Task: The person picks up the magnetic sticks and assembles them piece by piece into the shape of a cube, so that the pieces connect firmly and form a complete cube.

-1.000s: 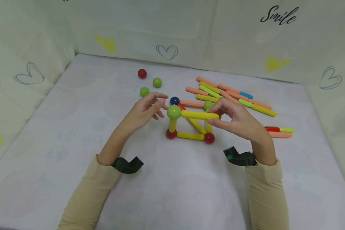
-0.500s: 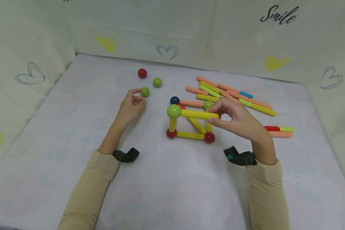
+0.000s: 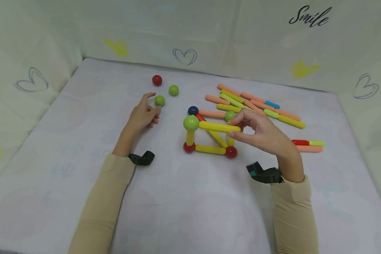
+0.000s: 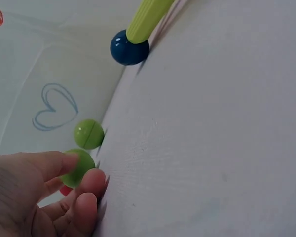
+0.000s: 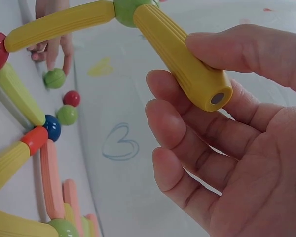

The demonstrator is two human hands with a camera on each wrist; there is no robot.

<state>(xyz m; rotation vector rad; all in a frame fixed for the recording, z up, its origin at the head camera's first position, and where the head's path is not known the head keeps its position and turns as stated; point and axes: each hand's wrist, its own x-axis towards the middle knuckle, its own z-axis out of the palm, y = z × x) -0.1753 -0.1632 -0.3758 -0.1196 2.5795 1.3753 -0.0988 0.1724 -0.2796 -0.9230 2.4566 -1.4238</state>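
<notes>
In the head view the left hand (image 3: 142, 114) has its index finger and thumb apart on either side of a green ball (image 3: 159, 101) on the table. The left wrist view shows that green ball (image 4: 79, 170) between thumb and fingers; whether they touch it is unclear. My right hand (image 3: 260, 130) pinches the free end of a yellow stick (image 3: 217, 127), whose other end meets a raised green ball (image 3: 191, 122). Below that ball an upright yellow stick (image 3: 190, 138) stands on a red ball (image 3: 189, 147). The right wrist view shows thumb and fingers round the yellow stick (image 5: 175, 54).
Behind the left hand lie a red ball (image 3: 157, 80) and another green ball (image 3: 173, 90). The frame's base includes a blue ball (image 3: 193, 110) and a red ball (image 3: 231, 152). Loose sticks (image 3: 289, 121) lie at the back right, a few more (image 3: 308, 149) beyond the right wrist.
From beside the raised green ball, the left hand has moved left to the loose green ball, its index finger and thumb now spread around it. The right hand keeps its pinch, nearly still.
</notes>
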